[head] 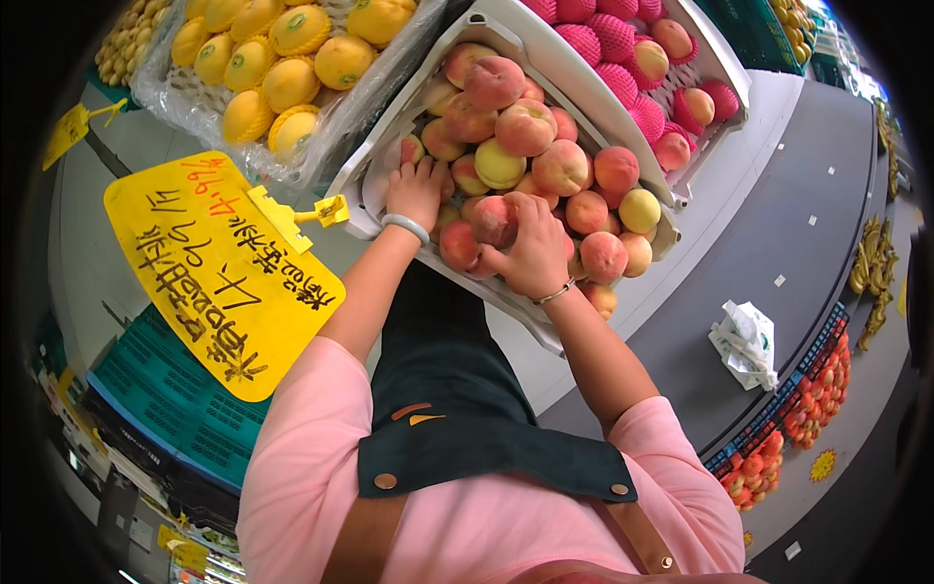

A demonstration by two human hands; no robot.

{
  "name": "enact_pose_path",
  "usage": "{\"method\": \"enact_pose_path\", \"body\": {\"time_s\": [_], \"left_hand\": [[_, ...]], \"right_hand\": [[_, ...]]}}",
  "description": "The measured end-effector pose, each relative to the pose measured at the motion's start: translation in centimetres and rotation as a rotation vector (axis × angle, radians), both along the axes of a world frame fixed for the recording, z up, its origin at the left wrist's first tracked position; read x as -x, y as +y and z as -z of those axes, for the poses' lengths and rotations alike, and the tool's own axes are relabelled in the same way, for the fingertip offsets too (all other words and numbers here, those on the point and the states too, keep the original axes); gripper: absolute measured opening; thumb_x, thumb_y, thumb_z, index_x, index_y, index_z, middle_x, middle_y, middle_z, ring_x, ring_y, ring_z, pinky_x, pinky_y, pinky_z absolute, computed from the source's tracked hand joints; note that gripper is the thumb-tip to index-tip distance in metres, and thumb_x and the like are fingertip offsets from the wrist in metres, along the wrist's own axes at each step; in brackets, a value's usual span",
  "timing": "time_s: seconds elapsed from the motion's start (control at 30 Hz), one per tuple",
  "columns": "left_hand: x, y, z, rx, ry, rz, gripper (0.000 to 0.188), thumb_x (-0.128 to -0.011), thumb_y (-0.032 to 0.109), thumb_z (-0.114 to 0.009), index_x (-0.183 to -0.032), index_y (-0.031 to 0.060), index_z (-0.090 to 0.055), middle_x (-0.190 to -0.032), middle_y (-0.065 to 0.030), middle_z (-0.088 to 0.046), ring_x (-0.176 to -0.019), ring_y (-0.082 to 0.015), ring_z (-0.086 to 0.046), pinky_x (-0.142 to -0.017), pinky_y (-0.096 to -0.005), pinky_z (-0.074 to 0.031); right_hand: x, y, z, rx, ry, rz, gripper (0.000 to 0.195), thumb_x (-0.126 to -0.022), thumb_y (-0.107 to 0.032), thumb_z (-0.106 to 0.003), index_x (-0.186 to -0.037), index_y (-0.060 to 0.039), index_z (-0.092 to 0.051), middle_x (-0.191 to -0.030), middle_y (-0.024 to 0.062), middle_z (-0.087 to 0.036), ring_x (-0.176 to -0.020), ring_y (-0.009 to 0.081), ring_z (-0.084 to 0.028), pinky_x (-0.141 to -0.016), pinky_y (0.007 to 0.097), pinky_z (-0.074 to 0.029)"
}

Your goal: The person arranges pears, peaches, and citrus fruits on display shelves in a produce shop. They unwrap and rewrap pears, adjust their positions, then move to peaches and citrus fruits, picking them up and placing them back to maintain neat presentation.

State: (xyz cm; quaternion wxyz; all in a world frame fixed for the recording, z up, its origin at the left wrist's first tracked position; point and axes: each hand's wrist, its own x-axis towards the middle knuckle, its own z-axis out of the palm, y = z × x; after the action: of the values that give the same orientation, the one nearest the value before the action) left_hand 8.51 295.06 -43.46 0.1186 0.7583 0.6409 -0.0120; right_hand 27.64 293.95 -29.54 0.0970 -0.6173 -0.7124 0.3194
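Observation:
A white plastic crate (660,186) holds a heap of loose red and yellow peaches (525,128). My right hand (536,244) is closed around a dark red peach (495,220) at the near side of the heap. At the crate's left side my left hand (417,191), with a pale bangle at its wrist, reaches down among the peaches. Its fingertips lie against the fruit, and whether they grip one is hidden. A yellowish peach (500,163) rests between and beyond my hands.
To the left, a plastic-lined crate (157,80) holds yellow melons in foam nets. A yellow handwritten sign (219,277) stands beside my left forearm. Beyond, another white crate (730,66) has peaches in pink nets. A crumpled white bag (746,344) lies on the grey floor.

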Motion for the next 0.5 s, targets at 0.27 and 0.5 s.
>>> {"method": "enact_pose_path", "body": {"time_s": [0.27,0.5], "left_hand": [[0.8,1.4,0.7,0.16,-0.068,0.082,0.025,-0.087,0.022,-0.056,-0.111,0.0153,-0.056,-0.109,-0.0083,-0.062,-0.096,-0.0267,-0.062,-0.079,-0.0401,-0.047],[0.3,2.0,0.2,0.334,-0.16,0.012,0.043,-0.078,0.024,-0.069,-0.115,0.0117,-0.052,-0.11,-0.0156,-0.06,-0.094,-0.0313,-0.067,-0.072,-0.0444,-0.054]], "right_hand": [[1.6,1.1,1.8,0.01,-0.051,-0.037,0.068,-0.061,-0.029,-0.078,-0.12,-0.008,-0.053,-0.112,0.0135,-0.056,-0.103,0.0322,-0.056,-0.087,0.0442,-0.045],[1.2,1.5,1.6,-0.012,-0.08,-0.02,0.068,-0.061,-0.029,-0.079,-0.121,-0.0087,-0.053,-0.114,0.0134,-0.056,-0.105,0.0326,-0.055,-0.089,0.0439,-0.045]]}}
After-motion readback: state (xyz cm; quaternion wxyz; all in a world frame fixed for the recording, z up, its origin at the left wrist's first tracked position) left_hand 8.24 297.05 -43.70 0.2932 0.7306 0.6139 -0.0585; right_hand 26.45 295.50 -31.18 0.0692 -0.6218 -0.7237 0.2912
